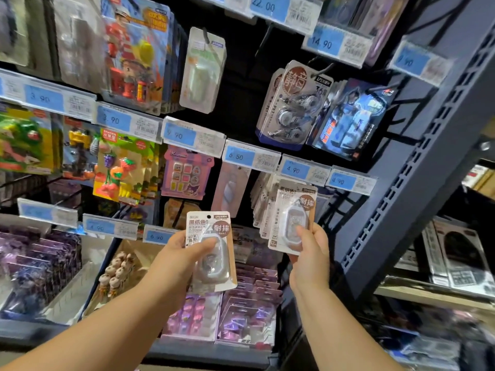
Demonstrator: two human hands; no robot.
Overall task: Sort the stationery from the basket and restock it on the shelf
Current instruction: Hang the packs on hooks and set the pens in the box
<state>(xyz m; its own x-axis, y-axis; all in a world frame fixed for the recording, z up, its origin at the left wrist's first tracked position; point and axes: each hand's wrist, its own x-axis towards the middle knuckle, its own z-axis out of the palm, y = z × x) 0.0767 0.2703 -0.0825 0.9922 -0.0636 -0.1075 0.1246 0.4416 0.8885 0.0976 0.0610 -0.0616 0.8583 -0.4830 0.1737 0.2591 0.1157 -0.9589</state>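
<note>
Two correction tape packs held up at the shelf
Left hand [184,259] clamps one correction tape pack [213,253]; right hand [312,254] pinches a second pack [293,215] against hanging stock under the 4.90 price tag [294,170].

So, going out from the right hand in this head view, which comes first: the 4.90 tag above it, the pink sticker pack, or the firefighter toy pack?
1. 4.90 tag, above the right hand, slightly left.
2. Pink sticker pack, up and left, past the left hand's pack.
3. Firefighter toy pack, top left, farthest.
</note>
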